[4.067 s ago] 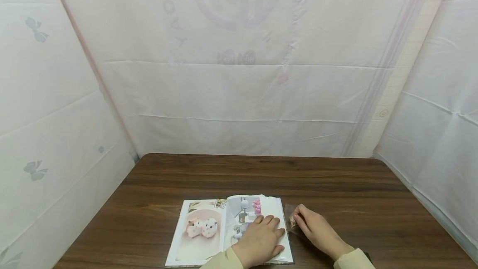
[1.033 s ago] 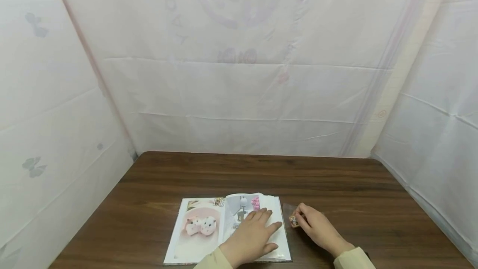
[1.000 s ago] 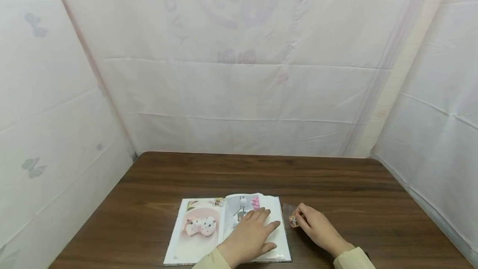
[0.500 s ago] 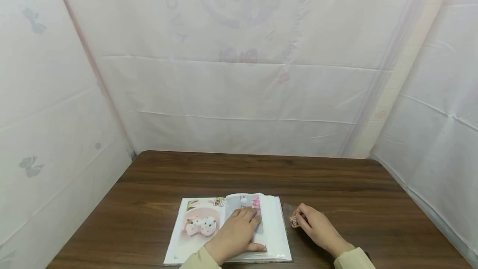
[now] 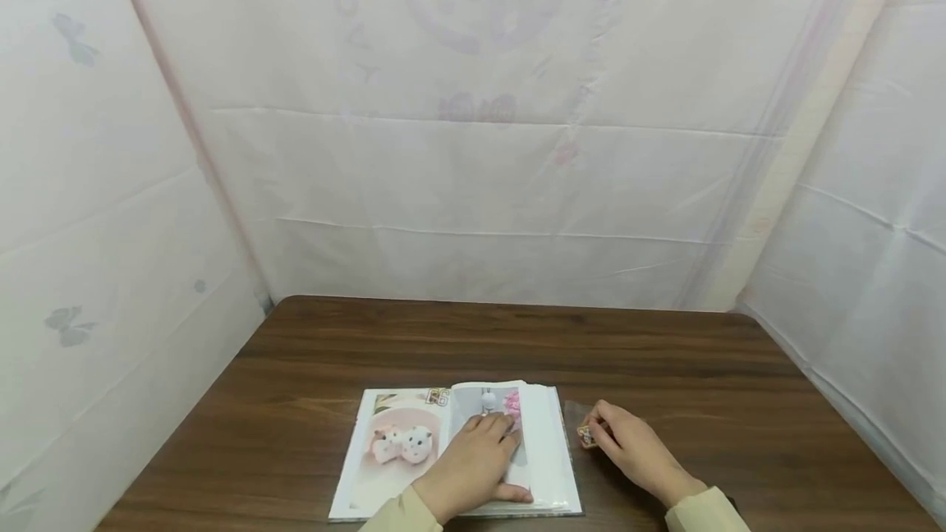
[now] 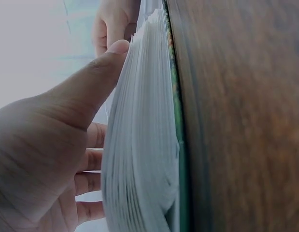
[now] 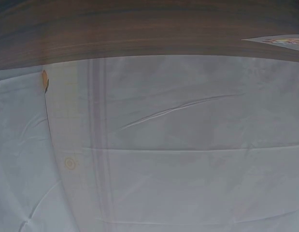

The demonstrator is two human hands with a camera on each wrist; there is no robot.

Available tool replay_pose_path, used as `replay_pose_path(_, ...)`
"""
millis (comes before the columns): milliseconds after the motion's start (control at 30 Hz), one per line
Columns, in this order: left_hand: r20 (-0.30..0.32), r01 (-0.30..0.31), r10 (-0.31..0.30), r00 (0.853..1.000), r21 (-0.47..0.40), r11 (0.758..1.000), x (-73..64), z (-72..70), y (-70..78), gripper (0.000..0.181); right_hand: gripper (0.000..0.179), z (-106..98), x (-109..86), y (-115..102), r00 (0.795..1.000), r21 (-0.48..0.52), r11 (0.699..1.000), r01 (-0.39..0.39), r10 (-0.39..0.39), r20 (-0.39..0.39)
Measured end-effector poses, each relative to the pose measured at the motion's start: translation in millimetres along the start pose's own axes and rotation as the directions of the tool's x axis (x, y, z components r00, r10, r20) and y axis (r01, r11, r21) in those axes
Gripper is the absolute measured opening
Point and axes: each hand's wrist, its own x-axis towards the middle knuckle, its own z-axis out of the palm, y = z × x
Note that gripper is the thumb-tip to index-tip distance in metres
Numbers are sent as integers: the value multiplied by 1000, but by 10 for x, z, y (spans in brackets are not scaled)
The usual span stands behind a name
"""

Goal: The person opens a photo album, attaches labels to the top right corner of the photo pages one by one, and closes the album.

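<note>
A thick photo album lies spread on the wooden table, its left page showing a picture of two round white-and-pink figures. Across the photo on the right page rests my left hand, fingers extended and thumb toward the near edge. In the left wrist view, the thumb lies along the top of the album's thick page stack. Just right of the album, my right hand pinches a small clear film packet with a colourful printed piece. A pointed corner of the packet shows in the right wrist view.
The brown wooden table extends behind and to both sides of the album. White patterned cloth hangs behind the table and along both sides. A gold-edged number sticker sits at the top of the left page.
My left hand has slid leftward from the page's outer edge onto the photo, uncovering the white strip at right. My right hand stays nearly in place; more of the colourful piece shows than at first.
</note>
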Motion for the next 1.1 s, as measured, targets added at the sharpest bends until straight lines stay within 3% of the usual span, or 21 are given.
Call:
replay_pose_path(300,-45,-5,6,999,7,1000,-1,-25,-11,77,12,-50,34,0,999,41,999,-8,6,41)
replay_pose_path(600,-32,1,-1,1000,5,1000,-10,-22,-1,77,16,-125,108,-61,994,115,993,7,-20,106)
replay_pose_path(1100,-28,3,-3,1000,3,1000,0,-39,10,77,16,-113,443,-314,982,194,977,94,-123,145)
